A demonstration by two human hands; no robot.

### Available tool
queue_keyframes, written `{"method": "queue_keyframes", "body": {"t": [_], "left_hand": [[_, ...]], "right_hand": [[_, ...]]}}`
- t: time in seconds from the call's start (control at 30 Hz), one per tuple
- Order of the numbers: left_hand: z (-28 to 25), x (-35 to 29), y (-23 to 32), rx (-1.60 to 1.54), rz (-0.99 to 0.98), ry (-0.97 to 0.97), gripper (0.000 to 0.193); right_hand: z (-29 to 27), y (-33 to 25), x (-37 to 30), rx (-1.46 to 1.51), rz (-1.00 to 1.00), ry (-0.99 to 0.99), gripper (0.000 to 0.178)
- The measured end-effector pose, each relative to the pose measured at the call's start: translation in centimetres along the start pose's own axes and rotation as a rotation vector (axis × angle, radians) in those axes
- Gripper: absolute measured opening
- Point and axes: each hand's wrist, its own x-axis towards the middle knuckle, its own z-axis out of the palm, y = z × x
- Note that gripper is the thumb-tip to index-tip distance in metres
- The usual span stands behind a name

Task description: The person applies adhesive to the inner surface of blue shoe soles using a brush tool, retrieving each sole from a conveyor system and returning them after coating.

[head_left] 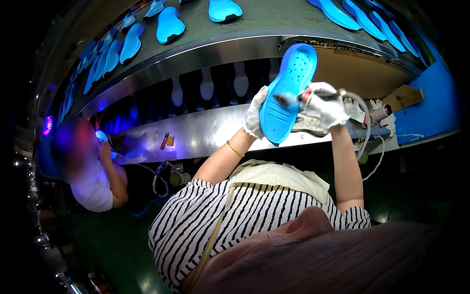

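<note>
My left hand [254,112], in a white knit glove, grips the edge of a bright blue shoe sole [290,77]. The sole is tilted upright above the bench, its holed and ridged face toward me. In my right hand [328,110], also gloved, is a brush [322,95] with a dark handle. Its bristle end, smeared by motion, lies over the middle of the sole. A clear hose [363,105] curves beside the handle's rear end. Behind my right hand lies a whitish sole-shaped piece [309,122] on the metal bench.
Blue soles [170,24] lie in rows on a dark conveyor belt [196,34] beyond the metal bench [193,131]. Red-handled pliers [164,141] rest on the bench. Right of me are a spool [381,112] and cardboard [401,97]. At left, a co-worker [95,188] holds a lit sole.
</note>
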Motion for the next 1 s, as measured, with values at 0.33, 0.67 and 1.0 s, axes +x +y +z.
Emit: {"method": "queue_keyframes", "body": {"t": [0.33, 0.67, 1.0], "left_hand": [[-1.0, -0.1, 0.4, 0.239, 0.009, 0.041, 0.065], [1.3, 1.4, 2.6, 0.321, 0.089, -0.049, 0.061], [9.9, 11.9, 13.2, 0.791, 0.267, -0.060, 0.069]], "right_hand": [[-2.0, 1.2, 0.6, -0.137, -0.352, 0.166, 0.013], [-0.5, -4.1, -1.6, -0.739, -0.731, -0.262, 0.023], [-2.8, -1.9, -4.7, -0.151, -0.502, 0.161, 0.023]]}}
